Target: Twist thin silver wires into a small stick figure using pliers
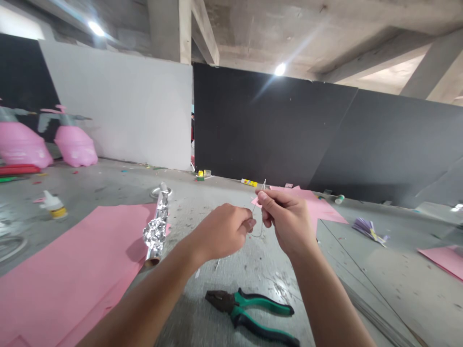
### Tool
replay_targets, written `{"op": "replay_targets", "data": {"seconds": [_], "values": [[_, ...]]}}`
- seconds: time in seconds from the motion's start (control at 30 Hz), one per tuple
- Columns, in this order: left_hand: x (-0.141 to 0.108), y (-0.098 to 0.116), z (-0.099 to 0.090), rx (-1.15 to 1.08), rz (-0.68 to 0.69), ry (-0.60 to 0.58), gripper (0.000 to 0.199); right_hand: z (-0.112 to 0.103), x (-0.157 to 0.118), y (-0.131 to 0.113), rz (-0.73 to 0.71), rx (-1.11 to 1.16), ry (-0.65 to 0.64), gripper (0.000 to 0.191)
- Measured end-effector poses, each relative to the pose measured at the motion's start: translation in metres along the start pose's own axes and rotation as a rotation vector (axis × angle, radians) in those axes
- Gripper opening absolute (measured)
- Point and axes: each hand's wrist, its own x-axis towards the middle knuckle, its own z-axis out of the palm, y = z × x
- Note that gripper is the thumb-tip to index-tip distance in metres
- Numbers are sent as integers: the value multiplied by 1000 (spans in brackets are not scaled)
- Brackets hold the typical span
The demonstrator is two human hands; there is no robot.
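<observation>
A thin piece of wire (262, 222), bent into a narrow loop with a pointed top, is held up over the table between my two hands. My right hand (285, 212) pinches it near its upper end with thumb and fingers. Lower down, my left hand (226, 230) has its fingers closed at the left side of the loop, gripping the wire there. Below both hands lies a pair of pliers (249, 311) with green and black handles, its jaws pointing left.
Pink sheets (83, 250) cover the table's left, beside a foil roll (161, 207) with a crumpled foil ball (155, 233). A glue bottle (54, 205) and pink spray bottles (75, 140) stand farther left. Straight wires (379, 313) lie at right, near a purple paper bundle (367, 228).
</observation>
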Motion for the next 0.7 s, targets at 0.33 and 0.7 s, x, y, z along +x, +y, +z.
{"op": "replay_targets", "data": {"seconds": [0.33, 0.7], "values": [[0, -2, 0, -61, -41, -22, 33, -2, -1, 0, -26, 7, 15, 20], [2, 5, 16, 46, -42, 92, 28, -1, 1, -8, 5, 198, 126, 15]]}}
